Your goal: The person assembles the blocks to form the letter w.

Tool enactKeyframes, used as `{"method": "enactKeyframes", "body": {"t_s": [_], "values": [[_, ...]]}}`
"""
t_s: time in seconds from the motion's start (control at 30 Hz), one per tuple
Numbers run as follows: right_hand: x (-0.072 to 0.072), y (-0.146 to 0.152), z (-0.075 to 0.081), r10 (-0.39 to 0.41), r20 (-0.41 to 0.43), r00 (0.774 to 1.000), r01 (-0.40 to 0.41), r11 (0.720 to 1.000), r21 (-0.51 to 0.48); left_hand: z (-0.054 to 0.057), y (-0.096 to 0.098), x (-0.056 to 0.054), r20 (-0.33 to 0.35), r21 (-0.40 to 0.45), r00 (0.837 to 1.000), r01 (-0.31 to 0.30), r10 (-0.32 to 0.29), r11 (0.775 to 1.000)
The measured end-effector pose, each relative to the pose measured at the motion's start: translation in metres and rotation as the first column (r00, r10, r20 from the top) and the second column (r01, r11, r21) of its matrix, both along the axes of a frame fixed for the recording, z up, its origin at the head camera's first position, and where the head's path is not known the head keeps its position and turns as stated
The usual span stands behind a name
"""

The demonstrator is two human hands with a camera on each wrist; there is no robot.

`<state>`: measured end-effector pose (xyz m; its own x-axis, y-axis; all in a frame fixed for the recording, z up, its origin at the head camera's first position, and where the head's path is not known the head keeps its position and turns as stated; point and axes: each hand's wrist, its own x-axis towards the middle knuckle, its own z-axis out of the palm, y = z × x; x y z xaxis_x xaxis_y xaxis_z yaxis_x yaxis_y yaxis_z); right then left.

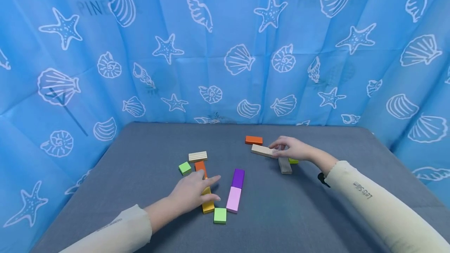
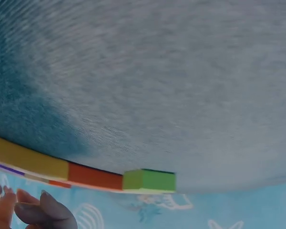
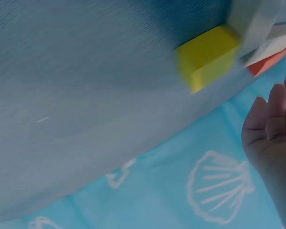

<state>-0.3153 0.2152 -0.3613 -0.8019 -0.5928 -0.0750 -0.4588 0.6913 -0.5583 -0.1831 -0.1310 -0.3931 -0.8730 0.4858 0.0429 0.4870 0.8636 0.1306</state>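
Note:
My left hand (image 1: 188, 191) hovers low across the line of an orange block (image 1: 200, 167) and a yellow block (image 1: 208, 205), partly hiding both, its index finger and thumb stretched out to the right. Green blocks sit near it, one (image 1: 184, 168) beyond and one (image 1: 220, 215) in front. At the back right, my right hand (image 1: 292, 148) pinches the right end of a plain wooden block (image 1: 262, 150) between thumb and fingers. A grey block (image 1: 285, 166) lies right under this hand, with a yellow-green block (image 3: 209, 55) at its side, mostly hidden in the head view.
A purple block (image 1: 238, 178) and a pink block (image 1: 233, 199) lie end to end mid-table. A ridged wooden block (image 1: 198, 156) lies behind the left group, another orange block (image 1: 254, 140) at the back. A blue shell-patterned curtain (image 1: 225, 50) hangs behind the grey tabletop (image 1: 158, 139).

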Motion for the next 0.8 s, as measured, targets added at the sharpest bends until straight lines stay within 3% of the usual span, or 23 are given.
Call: {"method": "enactKeyframes", "body": {"t_s": [0.3,0.57,0.8], "values": [[-0.006,0.038,-0.005,-0.112,0.055,0.992,0.111,0.994,0.016,0.000,0.020,-0.008,0.001,-0.050,0.995,0.098,-0.098,0.994],[-0.011,0.060,-0.009,-0.138,0.176,0.975,0.127,0.989,0.069,-0.001,0.034,-0.011,-0.009,-0.140,0.994,0.103,-0.106,0.985],[-0.015,0.073,-0.017,-0.141,0.190,0.971,0.127,0.988,0.085,-0.005,0.038,-0.017,0.013,-0.166,0.995,0.098,-0.098,0.981]]}}
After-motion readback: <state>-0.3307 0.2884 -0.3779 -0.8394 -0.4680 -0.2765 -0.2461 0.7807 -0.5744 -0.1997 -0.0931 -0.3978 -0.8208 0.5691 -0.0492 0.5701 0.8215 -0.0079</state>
